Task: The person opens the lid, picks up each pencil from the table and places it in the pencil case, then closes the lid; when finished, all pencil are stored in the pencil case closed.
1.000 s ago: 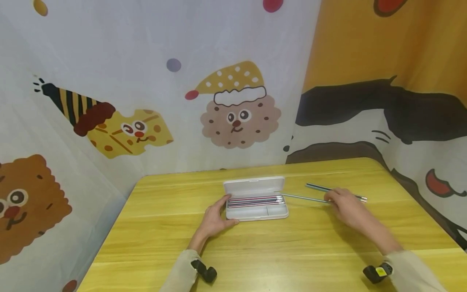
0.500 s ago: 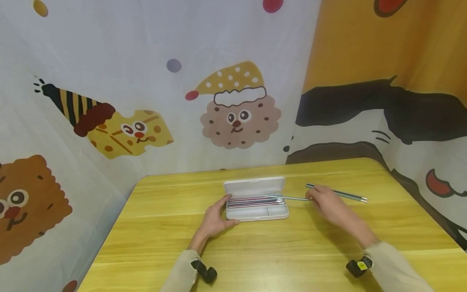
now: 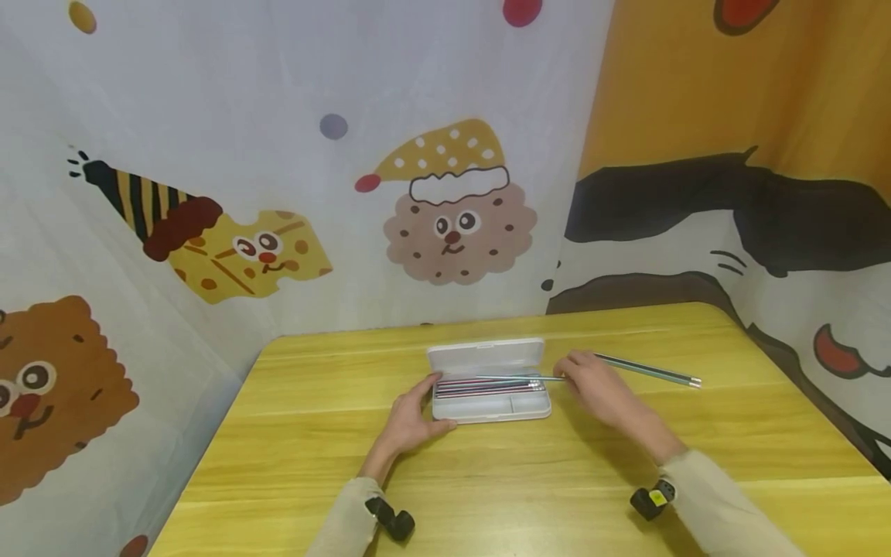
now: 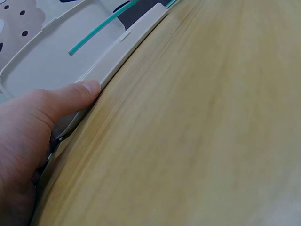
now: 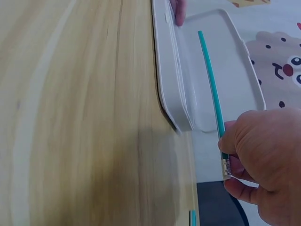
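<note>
A white pencil case (image 3: 476,415) lies on the table with its lid (image 3: 485,356) raised at the back. Several striped pencils (image 3: 480,387) fill its rear compartment; the front compartments hold nothing visible. My left hand (image 3: 409,419) grips the case's left end, and its thumb (image 4: 80,96) presses the front edge in the left wrist view. At the case's right end, my right hand (image 3: 604,393) pinches a green pencil (image 5: 211,77) near its metal-banded end. That pencil reaches leftward over the pencils in the case, its far tip in front of the raised lid.
Loose green pencils (image 3: 654,373) lie on the wood-grain table (image 3: 522,487) behind and right of my right hand. A cartoon-printed cloth (image 3: 362,70) hangs behind the table's far edge. Each wrist carries a small black camera, the right one (image 3: 650,501) with a yellow label.
My right hand has moved left with the green pencil, bringing it from the case's right edge to over the pencils inside. My left hand has stayed on the case.
</note>
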Action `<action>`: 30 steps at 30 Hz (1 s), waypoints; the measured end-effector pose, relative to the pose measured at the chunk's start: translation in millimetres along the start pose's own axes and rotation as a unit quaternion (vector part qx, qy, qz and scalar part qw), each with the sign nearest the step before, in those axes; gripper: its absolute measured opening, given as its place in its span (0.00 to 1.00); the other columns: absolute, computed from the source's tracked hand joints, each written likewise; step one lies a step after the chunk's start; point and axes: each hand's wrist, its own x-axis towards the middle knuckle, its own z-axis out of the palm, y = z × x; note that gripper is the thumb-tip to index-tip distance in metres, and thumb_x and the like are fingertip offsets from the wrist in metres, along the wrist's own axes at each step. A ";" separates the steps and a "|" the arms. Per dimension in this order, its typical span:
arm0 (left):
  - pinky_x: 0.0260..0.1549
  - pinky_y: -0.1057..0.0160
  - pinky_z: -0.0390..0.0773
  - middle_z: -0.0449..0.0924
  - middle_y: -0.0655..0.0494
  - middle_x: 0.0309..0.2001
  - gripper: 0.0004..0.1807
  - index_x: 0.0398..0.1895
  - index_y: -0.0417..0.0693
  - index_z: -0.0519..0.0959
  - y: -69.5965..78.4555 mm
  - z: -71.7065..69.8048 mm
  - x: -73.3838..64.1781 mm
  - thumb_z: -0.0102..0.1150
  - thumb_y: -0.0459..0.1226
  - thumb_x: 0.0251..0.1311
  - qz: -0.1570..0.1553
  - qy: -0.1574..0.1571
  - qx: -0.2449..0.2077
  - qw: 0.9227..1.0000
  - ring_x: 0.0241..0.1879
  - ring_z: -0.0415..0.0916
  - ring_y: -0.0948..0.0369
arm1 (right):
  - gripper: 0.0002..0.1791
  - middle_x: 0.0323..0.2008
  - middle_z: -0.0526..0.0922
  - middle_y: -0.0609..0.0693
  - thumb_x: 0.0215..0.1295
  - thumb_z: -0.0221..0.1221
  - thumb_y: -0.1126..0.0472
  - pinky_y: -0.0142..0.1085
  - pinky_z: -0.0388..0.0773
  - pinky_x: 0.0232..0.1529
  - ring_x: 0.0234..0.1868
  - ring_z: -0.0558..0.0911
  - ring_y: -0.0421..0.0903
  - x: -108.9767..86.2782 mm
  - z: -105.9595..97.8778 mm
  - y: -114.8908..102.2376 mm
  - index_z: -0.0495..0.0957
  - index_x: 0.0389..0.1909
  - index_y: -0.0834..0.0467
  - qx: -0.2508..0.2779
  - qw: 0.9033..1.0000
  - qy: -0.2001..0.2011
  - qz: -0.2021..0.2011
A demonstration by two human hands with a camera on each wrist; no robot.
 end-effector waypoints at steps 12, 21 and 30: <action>0.65 0.48 0.67 0.68 0.42 0.69 0.50 0.73 0.47 0.66 1.6 -0.9 -0.1 0.80 0.47 0.45 -0.003 -0.004 -0.003 1.000 0.67 0.67 0.47 | 0.11 0.35 0.81 0.54 0.53 0.67 0.78 0.47 0.81 0.41 0.37 0.80 0.54 11.6 13.3 -8.7 0.82 0.36 0.63 -0.004 0.999 0.013 -0.029; 0.65 0.47 0.66 0.69 0.43 0.69 0.50 0.73 0.48 0.66 0.5 -1.1 -0.4 0.80 0.47 0.45 0.001 0.000 -0.001 1.000 0.67 0.66 0.47 | 0.10 0.37 0.82 0.56 0.54 0.64 0.77 0.50 0.81 0.43 0.39 0.80 0.57 19.6 23.9 -19.8 0.81 0.36 0.62 -0.011 1.000 0.007 -0.006; 0.66 0.47 0.65 0.68 0.44 0.69 0.50 0.73 0.49 0.66 -2.1 0.3 1.1 0.80 0.48 0.45 0.002 -0.003 0.003 1.000 0.68 0.65 0.47 | 0.13 0.38 0.80 0.56 0.52 0.64 0.78 0.47 0.81 0.39 0.38 0.79 0.55 26.4 35.0 -29.5 0.82 0.36 0.62 -0.022 1.000 0.013 -0.001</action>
